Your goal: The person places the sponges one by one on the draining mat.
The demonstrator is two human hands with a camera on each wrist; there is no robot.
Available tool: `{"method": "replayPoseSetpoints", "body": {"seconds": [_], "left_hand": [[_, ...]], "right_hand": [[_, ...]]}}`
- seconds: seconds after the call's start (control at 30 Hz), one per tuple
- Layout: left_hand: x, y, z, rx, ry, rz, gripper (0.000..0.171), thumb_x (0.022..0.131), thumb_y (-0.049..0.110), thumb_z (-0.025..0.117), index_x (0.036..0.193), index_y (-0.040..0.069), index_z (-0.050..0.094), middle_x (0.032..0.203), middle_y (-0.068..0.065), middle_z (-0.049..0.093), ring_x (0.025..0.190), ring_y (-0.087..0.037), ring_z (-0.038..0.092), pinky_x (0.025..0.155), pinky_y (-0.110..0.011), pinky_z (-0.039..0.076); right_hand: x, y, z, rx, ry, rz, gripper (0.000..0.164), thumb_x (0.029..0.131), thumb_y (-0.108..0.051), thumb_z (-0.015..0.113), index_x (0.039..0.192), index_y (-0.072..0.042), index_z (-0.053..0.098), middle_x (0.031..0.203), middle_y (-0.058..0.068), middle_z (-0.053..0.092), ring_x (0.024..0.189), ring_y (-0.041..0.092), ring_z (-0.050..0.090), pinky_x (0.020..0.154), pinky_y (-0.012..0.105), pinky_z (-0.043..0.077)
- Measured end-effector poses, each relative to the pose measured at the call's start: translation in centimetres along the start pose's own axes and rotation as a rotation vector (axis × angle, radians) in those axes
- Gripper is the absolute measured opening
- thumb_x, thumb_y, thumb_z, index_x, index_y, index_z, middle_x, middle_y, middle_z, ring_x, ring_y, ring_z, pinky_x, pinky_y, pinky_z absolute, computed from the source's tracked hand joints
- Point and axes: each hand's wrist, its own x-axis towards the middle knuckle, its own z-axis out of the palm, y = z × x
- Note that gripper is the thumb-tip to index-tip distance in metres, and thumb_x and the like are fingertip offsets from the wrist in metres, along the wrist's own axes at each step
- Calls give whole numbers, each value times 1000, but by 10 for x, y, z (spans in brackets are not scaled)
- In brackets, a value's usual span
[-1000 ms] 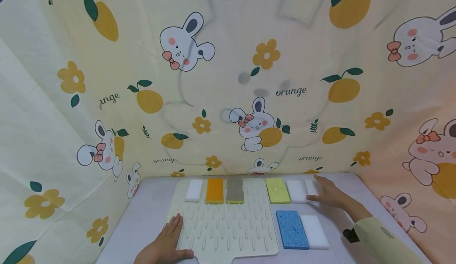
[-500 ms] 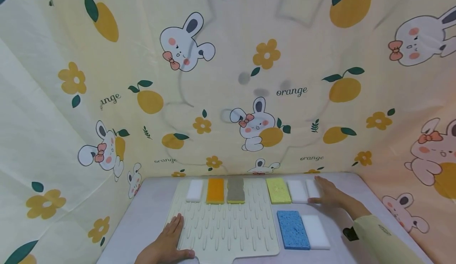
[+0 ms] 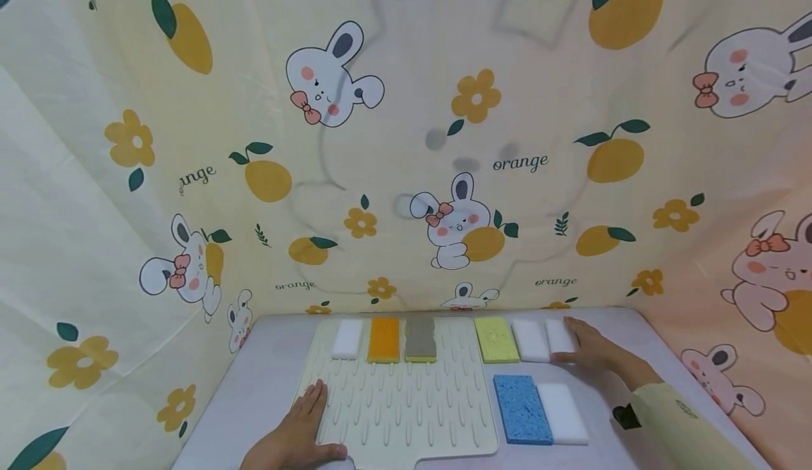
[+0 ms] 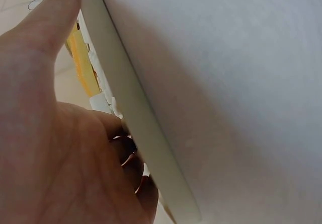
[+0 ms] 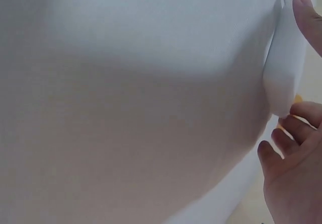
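Observation:
My left hand (image 3: 298, 424) rests along the left side of the cream ridged board (image 3: 406, 410), fingers straight on it, thumb by its near edge. In the left wrist view the board's pale edge (image 4: 136, 108) runs past the fingers (image 4: 133, 171). At the back right, my right hand (image 3: 596, 350) spans the rightmost white sponge block (image 3: 560, 336), thumb at its near end and fingers at its far end. The right wrist view has this white block (image 5: 283, 68) between thumb and fingertips. Beside it lie another white block (image 3: 530, 341) and a yellow-green sponge (image 3: 497, 339).
Along the board's back lie a white block (image 3: 347, 338), an orange sponge (image 3: 383, 339) and a grey-topped sponge (image 3: 420, 338). A blue sponge (image 3: 522, 410) and a white block (image 3: 562, 413) lie right of the board. A printed curtain (image 3: 393, 244) encloses the table.
My right hand has shifted very slightly to the right and nearer, so more of the rightmost white block shows. The left hand stays in place on the board.

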Motion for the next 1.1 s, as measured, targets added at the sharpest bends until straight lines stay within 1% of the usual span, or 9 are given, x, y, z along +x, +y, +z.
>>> {"method": "replayPoseSetpoints", "body": {"seconds": [0.2, 0.4, 0.63, 0.87, 1.1], "left_hand": [[0, 0, 0, 8, -12, -2, 134, 78, 71, 85, 165, -10, 24, 175, -28, 17, 162, -48, 17, 130, -66, 17], [1, -1, 2, -2, -21, -6, 135, 78, 72, 84, 166, -9, 21, 176, -28, 16, 162, -46, 19, 129, -67, 17], [0, 2, 0, 7, -16, -5, 133, 79, 69, 85, 166, -9, 22, 176, -28, 17, 162, -46, 19, 130, -66, 18], [-2, 5, -3, 6, -14, -18, 133, 79, 68, 85, 167, -8, 22, 176, -28, 18, 162, -45, 21, 129, -66, 20], [-3, 5, -3, 6, -8, 3, 133, 79, 69, 85, 166, -10, 21, 175, -29, 18, 162, -45, 21, 129, -66, 18]], "right_hand": [[-3, 4, 1, 14, 14, -22, 133, 83, -61, 88, 161, 19, 16, 164, 46, 16, 150, 67, 18, 120, 78, 24], [-7, 3, -3, 23, 41, -16, 132, 82, -61, 88, 161, 19, 19, 162, 47, 20, 149, 67, 21, 119, 78, 26], [-11, -1, -8, 32, 59, 13, 133, 83, -62, 87, 164, 15, 15, 165, 45, 16, 150, 67, 16, 117, 80, 22], [-12, -9, -7, 6, 99, -38, 131, 84, -63, 86, 163, 16, 17, 164, 45, 17, 149, 68, 17, 117, 81, 23], [-13, -14, -3, 46, 102, -55, 129, 84, -60, 87, 165, 12, 18, 166, 44, 16, 150, 67, 17, 116, 82, 24]]}}
